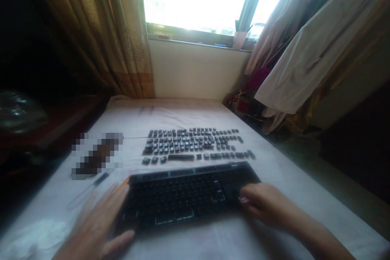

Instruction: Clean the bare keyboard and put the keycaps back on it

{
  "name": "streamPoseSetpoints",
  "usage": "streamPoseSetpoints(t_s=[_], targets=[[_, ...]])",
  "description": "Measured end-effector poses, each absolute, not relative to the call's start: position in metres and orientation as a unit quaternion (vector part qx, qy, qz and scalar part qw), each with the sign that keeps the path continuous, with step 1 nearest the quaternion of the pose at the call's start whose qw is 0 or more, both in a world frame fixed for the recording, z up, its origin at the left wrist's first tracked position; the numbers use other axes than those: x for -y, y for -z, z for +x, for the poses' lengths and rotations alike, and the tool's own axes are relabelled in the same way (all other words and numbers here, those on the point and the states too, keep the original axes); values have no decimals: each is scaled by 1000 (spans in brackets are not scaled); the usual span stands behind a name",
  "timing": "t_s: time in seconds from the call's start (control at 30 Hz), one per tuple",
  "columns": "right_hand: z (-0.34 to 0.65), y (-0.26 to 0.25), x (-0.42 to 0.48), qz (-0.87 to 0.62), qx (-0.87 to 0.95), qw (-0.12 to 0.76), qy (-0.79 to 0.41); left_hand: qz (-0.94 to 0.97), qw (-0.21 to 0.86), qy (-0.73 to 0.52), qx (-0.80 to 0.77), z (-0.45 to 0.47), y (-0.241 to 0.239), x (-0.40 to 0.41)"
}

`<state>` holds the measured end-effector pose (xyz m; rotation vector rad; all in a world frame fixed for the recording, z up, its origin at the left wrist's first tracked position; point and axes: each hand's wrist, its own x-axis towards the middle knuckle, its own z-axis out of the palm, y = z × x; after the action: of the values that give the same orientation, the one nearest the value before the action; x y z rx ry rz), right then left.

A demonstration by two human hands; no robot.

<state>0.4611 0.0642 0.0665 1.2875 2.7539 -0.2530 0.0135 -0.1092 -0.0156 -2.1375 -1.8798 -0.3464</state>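
Note:
A black keyboard base [179,195], stripped of its keycaps, lies slightly turned in front of me. My left hand [97,219] rests along its left end, fingers stretched out and the thumb apart near the front corner. Something thin and orange [123,183] shows by the fingertips at the base's back left corner; I cannot tell if it is held. Over the right part of the base, my right hand [262,201] is closed, with a small pale bit at its fingers too blurred to name. Loose black keycaps [185,144] are laid out in rows behind the base, with the long space bar [180,157] in the nearest row.
A pixelated dark and brown object [97,156] lies at the left, near a dark piece with a thin cord [101,177]. Crumpled white material [36,237] is at the lower left. Beyond the pale cloth [183,109] are a curtain [128,48], a window and hanging clothes [292,69].

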Motion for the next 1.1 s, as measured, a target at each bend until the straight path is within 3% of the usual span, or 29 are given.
streamPoseSetpoints(t_s=[0.1,0.27,0.4,0.67,0.8,0.97,1.1], targets=[[462,-74,-66,433,-893,9,122,-740,143,123,645,16,10,103],[439,-98,-67,420,-834,-179,309,-744,110,111,649,14,11,92],[401,-100,-64,412,-741,-278,452,-739,122,119,652,17,1,80],[355,-68,-38,379,-775,-300,407,-783,95,254,560,102,-50,61],[347,-52,-23,275,-833,-302,373,-779,66,319,535,135,-49,62],[341,-44,-16,255,-826,-267,427,-742,-36,394,542,140,-43,65],[336,-47,-11,267,-792,-233,497,-646,-186,443,593,139,-46,67]])
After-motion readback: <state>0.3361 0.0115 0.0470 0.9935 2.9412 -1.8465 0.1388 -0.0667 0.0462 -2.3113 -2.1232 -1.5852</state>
